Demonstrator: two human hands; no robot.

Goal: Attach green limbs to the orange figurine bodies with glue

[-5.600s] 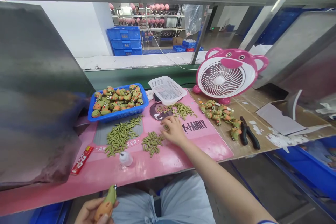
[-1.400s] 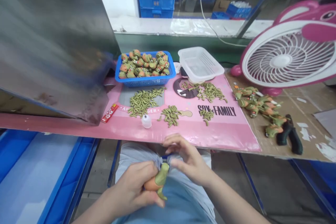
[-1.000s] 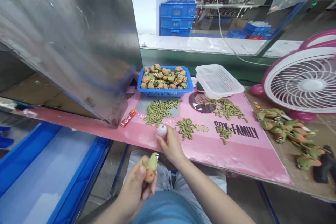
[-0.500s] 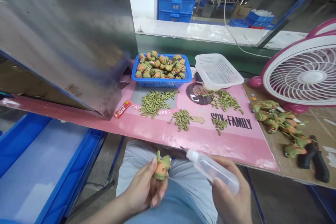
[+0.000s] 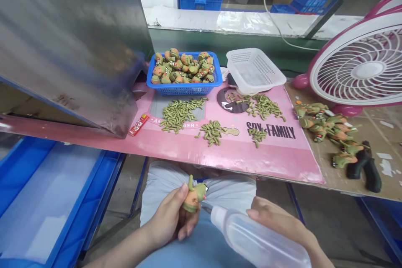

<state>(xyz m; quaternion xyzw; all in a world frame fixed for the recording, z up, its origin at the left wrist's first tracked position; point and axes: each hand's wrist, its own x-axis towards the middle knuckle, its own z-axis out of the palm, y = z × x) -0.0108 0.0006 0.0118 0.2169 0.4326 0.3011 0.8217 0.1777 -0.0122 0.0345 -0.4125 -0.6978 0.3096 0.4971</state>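
Between the thumb and fingers of my left hand (image 5: pixel 174 213) is a small green and orange toy figure (image 5: pixel 194 196), held above my lap with one thin green piece sticking up from it. My right hand (image 5: pixel 282 222) grips a translucent squeeze bottle (image 5: pixel 260 236). The bottle tilts left, and its narrow dark tip is close beside the figure's lower right side; whether it touches I cannot tell. Loose green pieces (image 5: pixel 179 115) lie in several piles on the pink mat (image 5: pixel 216 157). More such figures fill a blue basket (image 5: pixel 185 88) behind them.
A white basket (image 5: pixel 253 69) sits tilted at the back, beside a pink and white fan (image 5: pixel 366 71). To the right lie more figures (image 5: pixel 326 125) and black-handled pliers (image 5: pixel 366 169). A metal box (image 5: pixel 84 50) stands on the left, near a red packet (image 5: pixel 138 125).
The bottle has come left and down, bringing its tip from above the mat edge to beside the figure. My left hand keeps hold of the figure. The view has tilted slightly down.
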